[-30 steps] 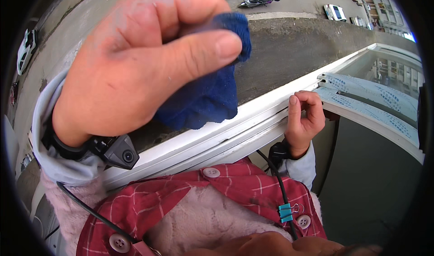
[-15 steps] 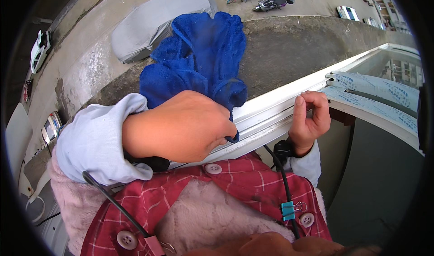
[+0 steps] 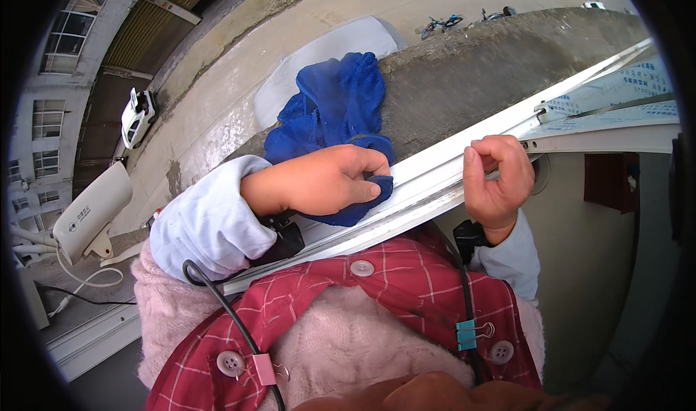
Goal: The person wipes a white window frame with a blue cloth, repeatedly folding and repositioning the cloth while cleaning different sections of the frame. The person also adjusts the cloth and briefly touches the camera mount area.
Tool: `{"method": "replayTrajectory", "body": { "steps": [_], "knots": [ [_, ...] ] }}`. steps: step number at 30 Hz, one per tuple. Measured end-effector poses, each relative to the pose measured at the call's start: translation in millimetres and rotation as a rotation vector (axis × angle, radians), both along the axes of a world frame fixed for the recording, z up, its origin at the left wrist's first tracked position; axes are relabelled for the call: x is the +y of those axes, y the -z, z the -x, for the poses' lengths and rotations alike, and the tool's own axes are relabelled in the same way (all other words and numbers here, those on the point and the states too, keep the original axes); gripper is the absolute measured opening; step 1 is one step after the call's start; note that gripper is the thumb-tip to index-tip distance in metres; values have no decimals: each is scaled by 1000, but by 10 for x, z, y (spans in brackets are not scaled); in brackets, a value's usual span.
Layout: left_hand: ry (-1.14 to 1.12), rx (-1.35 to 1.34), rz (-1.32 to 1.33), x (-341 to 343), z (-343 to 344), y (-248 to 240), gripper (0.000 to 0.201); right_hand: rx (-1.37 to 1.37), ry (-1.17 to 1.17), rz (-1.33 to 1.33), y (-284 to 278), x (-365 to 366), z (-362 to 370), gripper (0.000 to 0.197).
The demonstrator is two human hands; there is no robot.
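1. We've got one blue cloth (image 3: 335, 113), soft, floppy and light; it's draped over the concrete ledge (image 3: 464, 70) and down onto the white window frame rail (image 3: 435, 186).
2. Left hand (image 3: 319, 182) fingers pinch its bunched lower edge, probably the best grip spot.
3. Right hand (image 3: 496, 175) fingers curl tight around the rail.
4. Count: one cloth, one rail, two hands.

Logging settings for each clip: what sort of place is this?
Probably an upper-floor window, seen leaning out: a white window frame under the left hand and blue cloth, with a parked car and bicycles far below.
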State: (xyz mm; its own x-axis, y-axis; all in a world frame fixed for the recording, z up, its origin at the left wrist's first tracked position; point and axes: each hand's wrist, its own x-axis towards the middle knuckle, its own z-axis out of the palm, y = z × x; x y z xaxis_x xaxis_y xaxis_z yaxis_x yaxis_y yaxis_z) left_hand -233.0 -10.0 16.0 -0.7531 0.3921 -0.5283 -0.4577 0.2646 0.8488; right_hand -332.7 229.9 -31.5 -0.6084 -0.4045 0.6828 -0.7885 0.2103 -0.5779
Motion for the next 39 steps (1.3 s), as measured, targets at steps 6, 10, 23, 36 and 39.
{"method": "replayTrajectory", "body": {
  "steps": [6, 10, 23, 36, 39],
  "knots": [
    [-177, 224, 511, 210, -201, -113, 30, 26, -38, 13, -46, 17, -4, 18],
    [-321, 348, 576, 250, -297, -106, 27, 55, -67, 18, -48, 11, 9, 18],
    [-557, 217, -94, 169, -172, -162, 15, 84, -70, 17, -42, 19, -5, 19],
    [-31, 817, 567, 94, -449, -271, 67, 80, -67, 10, -50, 15, -12, 18],
    [72, 919, 678, 96, -483, -201, 51, 93, -68, 10, -50, 23, -9, 19]
  ]
}}
